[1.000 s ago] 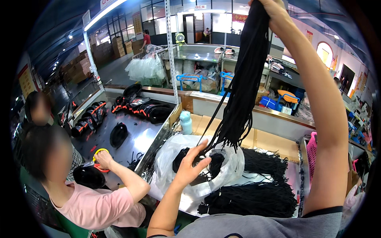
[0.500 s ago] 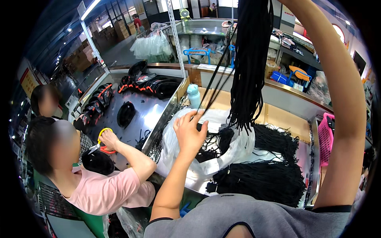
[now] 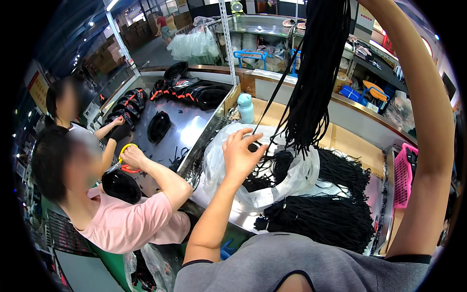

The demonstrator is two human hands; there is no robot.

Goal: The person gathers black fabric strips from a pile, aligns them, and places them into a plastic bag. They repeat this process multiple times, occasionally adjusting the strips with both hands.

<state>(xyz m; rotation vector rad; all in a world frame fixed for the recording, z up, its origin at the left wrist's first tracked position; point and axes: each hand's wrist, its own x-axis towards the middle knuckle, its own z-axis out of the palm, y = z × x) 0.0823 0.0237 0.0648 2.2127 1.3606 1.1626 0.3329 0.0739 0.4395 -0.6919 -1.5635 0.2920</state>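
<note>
A thick bundle of long black cords point(image 3: 318, 78) hangs from the top edge of the view, its loose ends spread at the bottom. My right arm point(image 3: 428, 107) stretches up to that edge, and its hand is out of sight. With thumb and forefinger pinched, my left hand point(image 3: 241, 155) has hold of black cord point(image 3: 276, 95) drawn aside from the bundle in a slanting line. Below is an open white plastic bag point(image 3: 214, 168) with black cords inside. Two heaps of cords, a near one point(image 3: 321, 219) and a farther one point(image 3: 343, 173), lie beside it.
A pale blue bottle point(image 3: 246, 111) stands behind the bag, and a pink basket point(image 3: 403, 177) at the right. On the left, a co-worker holds yellow-and-orange scissors point(image 3: 127, 150) by a black padded piece point(image 3: 120, 186). More black-and-red pieces point(image 3: 189, 92) lie on the metal table.
The cord bundle and my left hand sit slightly farther right in view. Fewer strands now run to my left fingers. Behind the scissors, another co-worker's bare hand has come into sight.
</note>
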